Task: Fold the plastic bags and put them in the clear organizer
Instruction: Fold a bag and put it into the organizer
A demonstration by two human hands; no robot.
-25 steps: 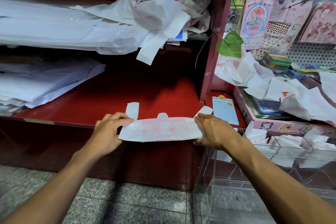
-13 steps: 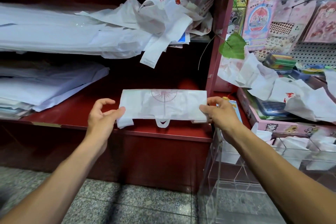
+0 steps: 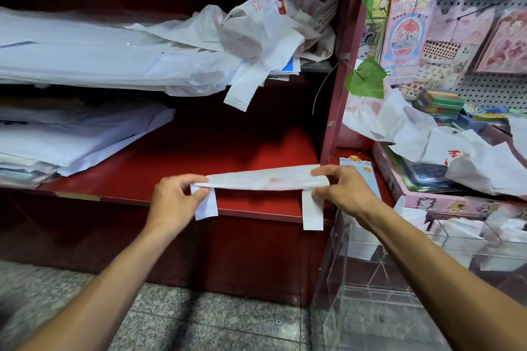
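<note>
Bag [image 3: 265, 179] stretched over red shelf [image 3: 159, 179] edge, organizer [image 3: 399, 251] at 4 o'clock; L hand [image 3: 174, 202] & R hand [image 3: 342, 194] pinch its ends; prob. light, limp, slick, so grip corners w/ handles dangling.

The folded bag [image 3: 266, 178] stretches between the left hand [image 3: 174, 202] and right hand [image 3: 343, 194], above the near edge of the lower shelf [image 3: 248, 148]; stacked sheets [image 3: 71, 137] lie on that shelf at far left; a heap of bags [image 3: 256, 34] lies on the shelf above; the clear organizer [image 3: 399, 265] stands near right, below a tray [image 3: 445, 199] of loose bags [image 3: 427, 137]; a pegboard [image 3: 484, 88] rises behind.
</note>
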